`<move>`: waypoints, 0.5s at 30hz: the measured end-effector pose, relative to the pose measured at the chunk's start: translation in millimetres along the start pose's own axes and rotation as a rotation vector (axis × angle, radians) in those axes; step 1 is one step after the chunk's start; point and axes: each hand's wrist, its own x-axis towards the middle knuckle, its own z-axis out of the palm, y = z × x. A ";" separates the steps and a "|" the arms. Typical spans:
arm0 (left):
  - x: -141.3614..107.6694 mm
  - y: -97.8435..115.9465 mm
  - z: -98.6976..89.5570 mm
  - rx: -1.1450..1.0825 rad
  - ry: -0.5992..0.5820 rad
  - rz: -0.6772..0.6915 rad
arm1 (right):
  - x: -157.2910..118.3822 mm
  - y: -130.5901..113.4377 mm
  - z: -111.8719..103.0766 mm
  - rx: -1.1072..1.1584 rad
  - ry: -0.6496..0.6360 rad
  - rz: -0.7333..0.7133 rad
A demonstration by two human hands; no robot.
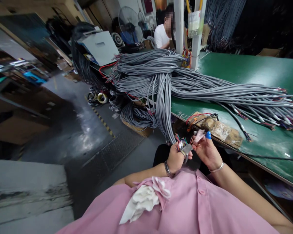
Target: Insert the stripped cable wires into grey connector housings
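My left hand (175, 159), a dark watch on its wrist, is closed round the ends of several grey cables (164, 107). Thin coloured wires (181, 142) fan out from those ends above my fingers, and a grey wrapping covers one of my fingertips or thumb. Close beside it, my right hand (208, 152) has its fingertips pinched together at a few orange-red wires (191, 141). One of its fingers wears a blue finger cot (208, 135), and another has a pale pinkish wrap. The exact grip of the right fingertips is too small to make out fully.
A large heap of grey cables (146, 65) lies across the green table (246, 68), stripped ends at the right. A taped cardboard piece (222, 131) with loose wires sits at the table's near edge. Behind, a person in white (161, 35) sits near a fan (130, 24).
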 end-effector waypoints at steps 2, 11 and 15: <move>-2.0 1.0 -2.5 -0.018 -0.024 0.023 | -1.7 -3.6 -1.9 -0.022 -0.031 0.036; 1.2 3.6 1.7 -0.065 0.038 0.030 | -6.5 -16.3 1.4 -0.192 0.007 -0.004; 4.6 5.9 8.0 -0.058 0.066 0.036 | -3.4 -12.3 -3.9 -0.173 -0.020 -0.005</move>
